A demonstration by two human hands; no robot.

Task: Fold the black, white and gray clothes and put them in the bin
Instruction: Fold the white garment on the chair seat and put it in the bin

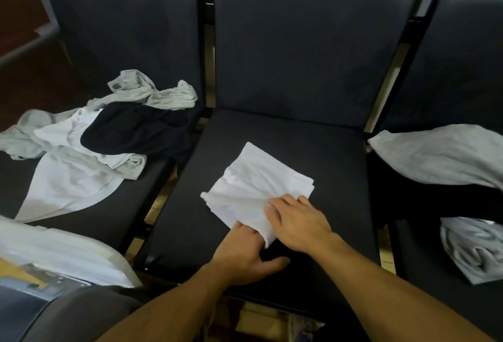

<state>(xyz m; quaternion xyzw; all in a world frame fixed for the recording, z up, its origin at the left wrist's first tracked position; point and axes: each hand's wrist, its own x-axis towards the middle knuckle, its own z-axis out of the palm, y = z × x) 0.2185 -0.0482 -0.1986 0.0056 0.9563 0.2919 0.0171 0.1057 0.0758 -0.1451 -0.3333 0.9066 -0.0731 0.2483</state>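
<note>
No readable text or brand anywhere; the printed sheet [32, 279] at 8 o'clock is too blurred to read. Left seat [89, 213], smooth dark padded vinyl, carries a loose heap: crumpled gray garment [155, 92] at 10 o'clock, soft black garment [136, 132] on top of a spread white garment [68, 186], all unfolded & overlapping. Center seat [313, 145]: your folded white cloth [258, 189], roughly square, thin cotton w/ soft creases, lies flat toward 6 o'clock. Your left hand [245, 254] is palm-down, fingers tucked under the cloth's near corner, thumb out to the side, so it's gripping that corner. Your right hand [296, 222] is flat on top of the cloth's near edge, fingers relaxed & slightly spread, pressing, not clutching. Right seat at 3 o'clock: wrinkled gray cloth [441, 159], another gray bundle [471, 249] at 4 o'clock.
</note>
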